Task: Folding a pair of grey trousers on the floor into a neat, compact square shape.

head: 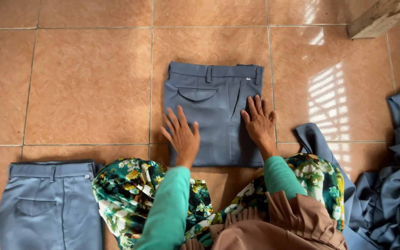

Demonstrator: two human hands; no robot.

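Seen from the head camera: a person seated on a glossy terracotta tiled floor [89, 83] presses both palms onto a folded pair of grey-blue trousers [211, 99] lying at the centre of the frame, waistband toward 12 o'clock and a flap pocket showing below the belt loops. The left hand [183, 136] rests flat on the lower left part of the fold, fingers spread and pointing toward 12 o'clock. The right hand [258, 122] lies flat along the fold's right edge, fingers also fanned and holding nothing. Both arms wear green sleeves [170, 208] over a floral garment [126, 190] of green, yellow and white. At 8 o'clock, well apart from the hands, a second folded pair of trousers [52, 203] in the same colour lies on the tiles. At 4 o'clock a loose heap of grey-blue cloth [394, 185] spreads to the frame edge. A pale block [380, 17] sits at 1 o'clock.
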